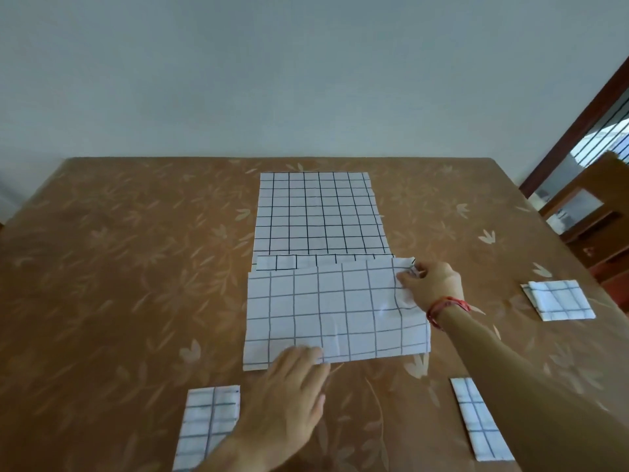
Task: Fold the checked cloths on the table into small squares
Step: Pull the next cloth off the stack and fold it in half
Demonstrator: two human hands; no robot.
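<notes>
A white checked cloth lies folded in half in the middle of the table, its folded edge toward me. My right hand, with a red thread at the wrist, pinches the cloth's far right corner. My left hand rests flat on its near edge, fingers together. Behind it a larger checked cloth lies spread flat, its near edge under the folded one. Three folded cloths lie around: one at the near left, one at the near right, and a small square at the right.
The table carries a brown floral cover and stands against a pale wall. Wooden furniture and a dark door frame stand beyond the right edge.
</notes>
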